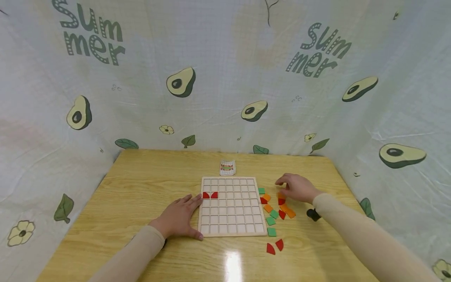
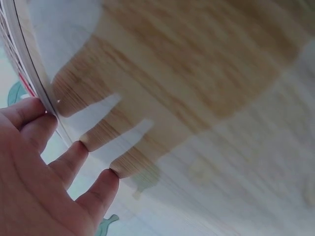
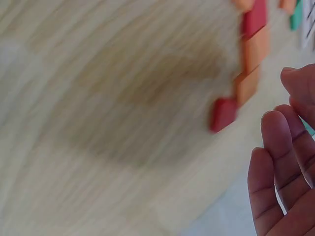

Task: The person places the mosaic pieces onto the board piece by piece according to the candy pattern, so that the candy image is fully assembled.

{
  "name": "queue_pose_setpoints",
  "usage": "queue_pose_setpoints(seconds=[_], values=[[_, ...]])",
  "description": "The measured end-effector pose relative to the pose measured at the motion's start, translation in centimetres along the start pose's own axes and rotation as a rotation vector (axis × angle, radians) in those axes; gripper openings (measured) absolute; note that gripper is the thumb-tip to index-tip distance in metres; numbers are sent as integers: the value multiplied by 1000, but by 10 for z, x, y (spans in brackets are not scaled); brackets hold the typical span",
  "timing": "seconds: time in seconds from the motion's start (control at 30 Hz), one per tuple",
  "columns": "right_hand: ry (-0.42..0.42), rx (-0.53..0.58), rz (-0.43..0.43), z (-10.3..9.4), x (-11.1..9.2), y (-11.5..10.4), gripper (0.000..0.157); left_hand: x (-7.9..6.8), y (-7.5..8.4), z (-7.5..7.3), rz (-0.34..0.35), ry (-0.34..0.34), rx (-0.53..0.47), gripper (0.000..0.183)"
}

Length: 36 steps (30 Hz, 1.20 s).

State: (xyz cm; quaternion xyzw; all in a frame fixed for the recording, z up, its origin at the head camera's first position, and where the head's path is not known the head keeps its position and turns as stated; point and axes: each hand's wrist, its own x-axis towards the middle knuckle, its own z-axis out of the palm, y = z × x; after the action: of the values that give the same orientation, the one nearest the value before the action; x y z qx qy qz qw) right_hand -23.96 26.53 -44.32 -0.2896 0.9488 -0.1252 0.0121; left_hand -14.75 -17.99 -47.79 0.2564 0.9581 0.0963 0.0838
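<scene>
A pale wooden grid board [image 1: 231,218] lies on the table. My left hand [image 1: 181,217] rests at its left edge, fingers spread and fingertips down; the left wrist view shows them along the board's side. Two red quarter-round pieces [image 1: 214,195] sit in neighbouring cells near the board's upper left. My right hand [image 1: 299,188] hovers over loose pieces right of the board, its fingers slightly bent. No piece shows between thumb and fingers in the right wrist view, where a red piece [image 3: 224,114] and orange tiles [image 3: 247,86] lie in a row beside the hand.
Green tiles [image 1: 271,232], orange tiles [image 1: 290,213] and red pieces lie scattered along the board's right side. Two more red pieces [image 1: 270,249] lie nearer the front. A small printed pattern card [image 1: 227,167] lies behind the board. A patterned cloth [image 1: 218,117] hangs around the table.
</scene>
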Motion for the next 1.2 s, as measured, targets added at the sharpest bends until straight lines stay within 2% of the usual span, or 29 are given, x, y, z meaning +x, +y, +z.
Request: queue_pose_setpoints(seconds=[0.1, 0.2, 0.33, 0.53, 0.87, 1.2], values=[[5, -13, 39, 1, -13, 20, 24, -1, -1, 1, -5, 0, 5, 122], [0, -7, 45, 4, -18, 31, 23, -2, -3, 2, -3, -1, 3, 122], [1, -15, 32, 10, -17, 30, 22, -4, -3, 2, 3, 1, -3, 122], [-15, -85, 3, 16, -11, 28, 20, -3, -2, 2, 11, 8, -20, 121], [-19, -136, 22, 18, -7, 31, 21, -1, -1, 2, 1, 2, -12, 122], [-7, -101, 44, 23, -6, 37, 23, -3, 1, -1, 5, 5, -18, 120]])
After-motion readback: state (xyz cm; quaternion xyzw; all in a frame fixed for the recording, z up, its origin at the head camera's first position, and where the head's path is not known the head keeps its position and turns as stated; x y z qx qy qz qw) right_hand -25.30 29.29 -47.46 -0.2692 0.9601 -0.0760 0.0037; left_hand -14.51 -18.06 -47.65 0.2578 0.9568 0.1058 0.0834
